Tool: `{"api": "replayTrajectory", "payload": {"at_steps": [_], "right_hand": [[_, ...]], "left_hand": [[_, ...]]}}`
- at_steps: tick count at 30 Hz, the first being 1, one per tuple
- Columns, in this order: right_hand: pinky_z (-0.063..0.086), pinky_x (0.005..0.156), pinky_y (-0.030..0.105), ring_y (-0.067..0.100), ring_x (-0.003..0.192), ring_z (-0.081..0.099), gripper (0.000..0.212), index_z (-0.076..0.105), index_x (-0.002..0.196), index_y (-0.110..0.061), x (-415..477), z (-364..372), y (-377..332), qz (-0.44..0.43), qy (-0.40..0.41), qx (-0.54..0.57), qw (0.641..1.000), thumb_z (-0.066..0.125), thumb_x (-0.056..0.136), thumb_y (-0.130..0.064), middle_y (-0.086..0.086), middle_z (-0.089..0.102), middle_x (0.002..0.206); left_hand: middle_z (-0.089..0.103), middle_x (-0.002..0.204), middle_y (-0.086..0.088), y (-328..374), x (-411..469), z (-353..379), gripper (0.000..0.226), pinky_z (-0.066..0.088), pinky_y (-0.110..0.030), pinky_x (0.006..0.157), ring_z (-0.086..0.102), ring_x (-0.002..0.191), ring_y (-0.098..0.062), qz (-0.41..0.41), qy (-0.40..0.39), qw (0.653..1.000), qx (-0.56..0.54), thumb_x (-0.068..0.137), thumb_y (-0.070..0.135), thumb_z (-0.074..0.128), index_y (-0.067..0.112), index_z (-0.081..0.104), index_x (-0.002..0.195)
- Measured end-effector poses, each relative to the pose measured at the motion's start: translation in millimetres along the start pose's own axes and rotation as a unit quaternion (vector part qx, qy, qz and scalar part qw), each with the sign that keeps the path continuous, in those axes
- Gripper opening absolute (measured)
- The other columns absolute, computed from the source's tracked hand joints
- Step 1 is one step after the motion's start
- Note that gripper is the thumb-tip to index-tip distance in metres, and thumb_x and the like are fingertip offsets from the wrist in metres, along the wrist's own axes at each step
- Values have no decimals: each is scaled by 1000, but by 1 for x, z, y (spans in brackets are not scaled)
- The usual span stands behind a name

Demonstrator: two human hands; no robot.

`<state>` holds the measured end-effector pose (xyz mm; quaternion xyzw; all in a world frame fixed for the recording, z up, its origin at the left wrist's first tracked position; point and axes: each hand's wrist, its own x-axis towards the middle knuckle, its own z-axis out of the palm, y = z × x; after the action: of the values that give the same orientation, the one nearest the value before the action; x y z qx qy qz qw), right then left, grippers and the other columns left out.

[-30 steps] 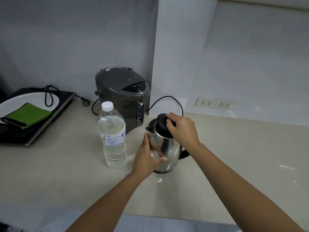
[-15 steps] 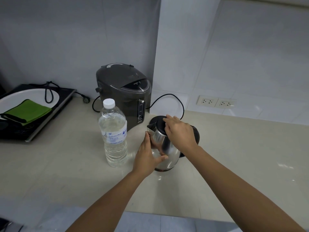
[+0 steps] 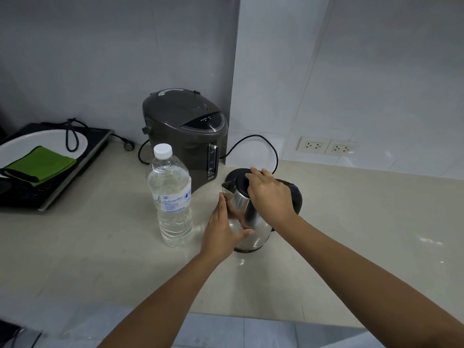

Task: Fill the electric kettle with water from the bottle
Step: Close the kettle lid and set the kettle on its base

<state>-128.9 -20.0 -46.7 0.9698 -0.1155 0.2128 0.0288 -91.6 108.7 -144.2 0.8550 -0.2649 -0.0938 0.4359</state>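
from your head camera, the electric kettle stands upright on the worktop, toward the back edge and roughly midway along it, its steel body shiny and its black lid on top. your left hand is pressed flat-curled against the kettle's near-left side, thumb across the front of the steel, bracing it rather than lifting it. your right hand comes over from the right and lies on the lid, fingers spread on its black top; whether they pinch the lid or only rest there, you cannot tell. the water bottle stands just to the left of the kettle, apart from your left hand, upright, its white cap on and water reaching high in it. behind both, against the back wall, sits a dark hot-water dispenser, with a black cord looping from behind it. at the worktop's left end an induction hob carries a white plate and a green cloth. two wall sockets sit low on the wall to the right.
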Motion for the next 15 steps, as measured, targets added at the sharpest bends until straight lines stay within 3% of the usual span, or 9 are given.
{"api": "replayTrajectory", "payload": {"at_steps": [10,12,15], "right_hand": [[50,39,32,35,96,72,26,76,93,-3,3,6,1,-2,-18,-56,998,83,68,-2,12,73,114],[55,50,37,34,109,67,23,74,105,-4,3,2,2,-2,-35,-40,999,71,83,-5,11,67,127],[57,76,43,28,129,53,33,63,128,-10,2,-7,4,3,-57,-1,998,45,102,-19,4,55,144]], "left_hand": [[21,164,0,0,1,0,130,30,-29,115,23,148,-16,3,-1,1000,1,72,51,82,17,-8,158],[20,164,-1,1,0,-1,130,30,-30,117,22,149,-17,4,-3,1000,4,72,51,82,16,-9,158],[24,162,-3,3,0,-1,131,32,-32,116,24,147,-18,1,-5,1000,5,72,50,83,15,-10,158]]}}
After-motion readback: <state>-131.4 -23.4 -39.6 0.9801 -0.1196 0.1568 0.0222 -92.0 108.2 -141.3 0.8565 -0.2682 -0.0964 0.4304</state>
